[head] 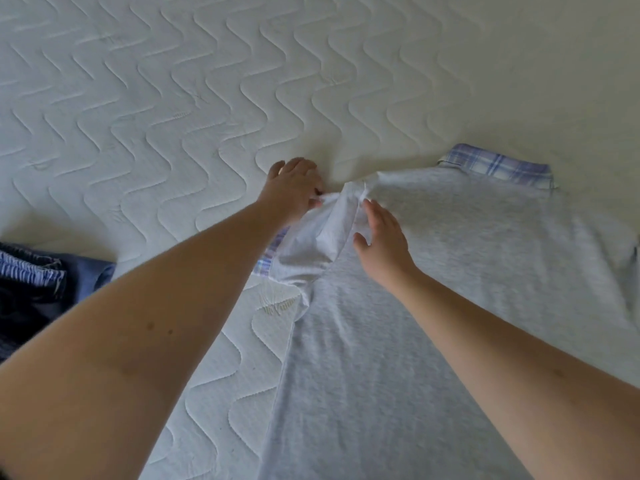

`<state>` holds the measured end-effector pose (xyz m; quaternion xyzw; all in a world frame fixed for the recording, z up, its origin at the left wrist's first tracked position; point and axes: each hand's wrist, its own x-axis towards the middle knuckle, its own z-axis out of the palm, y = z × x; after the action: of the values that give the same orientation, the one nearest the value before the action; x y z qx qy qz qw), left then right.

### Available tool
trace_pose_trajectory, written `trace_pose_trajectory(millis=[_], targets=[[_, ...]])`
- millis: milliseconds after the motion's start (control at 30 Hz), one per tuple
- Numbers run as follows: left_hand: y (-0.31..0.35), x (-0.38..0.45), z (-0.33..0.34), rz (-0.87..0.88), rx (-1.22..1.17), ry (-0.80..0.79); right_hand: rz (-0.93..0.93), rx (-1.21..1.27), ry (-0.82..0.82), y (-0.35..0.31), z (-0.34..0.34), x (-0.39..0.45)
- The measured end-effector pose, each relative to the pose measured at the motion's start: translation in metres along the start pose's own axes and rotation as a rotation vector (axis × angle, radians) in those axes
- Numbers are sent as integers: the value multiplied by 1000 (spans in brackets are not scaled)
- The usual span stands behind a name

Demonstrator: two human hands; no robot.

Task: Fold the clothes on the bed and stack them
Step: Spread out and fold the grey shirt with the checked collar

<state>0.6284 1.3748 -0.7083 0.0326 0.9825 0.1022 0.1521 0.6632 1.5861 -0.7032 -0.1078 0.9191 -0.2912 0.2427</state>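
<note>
Grey shirt (433, 289) flat, plaid collar (498, 166), sleeve bunched.

Left arm (145, 327): was bare from wrist to frame edge, no sleeve showing.
Right arm (502, 344): was bare likewise.
Left hand (294, 188): wore no glove.
Right hand (381, 237): wore no glove.

Below me: bed (145, 109), white quilted mattress cover, wavy stitched lines running across whole surface. I see pale grey shirt (433, 271) spread flat on right half, plaid collar (498, 164) at far end, body reaching toward near edge of view; left sleeve bunched up (plaid cuff showing underneath it). Dark blue clothes (38, 289) heaped at left edge, striped band on top, well apart from shirt. Far half bare quilting.
</note>
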Motion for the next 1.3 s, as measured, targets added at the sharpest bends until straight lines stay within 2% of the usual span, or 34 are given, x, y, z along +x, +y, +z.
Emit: trace_pose_trajectory(millis=[100, 233, 500, 533, 600, 667, 700, 767, 833, 900, 1000, 1133, 1200, 1300], targets=[[-8, -1, -8, -31, -111, 40, -21, -11, 7, 2, 0, 4], [-35, -30, -18, -167, -198, 207, -23, -56, -10, 6, 0, 9], [-59, -53, 4, -528, -350, 112, 5, -343, -120, 25, 9, 25], [-58, -55, 7, -585, -465, 124, 4, -367, -137, 27, 10, 28], [-51, -58, 11, -672, -845, 145, 8, -399, -169, 28, 11, 34], [-45, -65, 11, -652, -1237, 72, 19, -421, -206, 28, 11, 38], [-46, -71, 12, -618, -1345, 0, 25, -429, -222, 27, 10, 39], [-49, -82, 13, -532, -1291, -159, 39, -432, -230, 24, 7, 39], [-48, -89, 15, -465, -1036, -246, 37, -413, -166, 15, 7, 34], [-43, -90, 15, -496, -938, -148, -16, -382, -55, 1, 13, 22], [-42, -91, 13, -607, -1130, 45, -155, -333, 25, -20, 32, -9], [-40, -101, 14, -829, -1426, 164, -312, -302, 45, -42, 63, -55], [-35, -109, 18, -916, -1443, 124, -321, -341, 33, -44, 78, -71], [-28, -127, 29, -872, -1247, -29, -247, -360, 7, -37, 88, -79]])
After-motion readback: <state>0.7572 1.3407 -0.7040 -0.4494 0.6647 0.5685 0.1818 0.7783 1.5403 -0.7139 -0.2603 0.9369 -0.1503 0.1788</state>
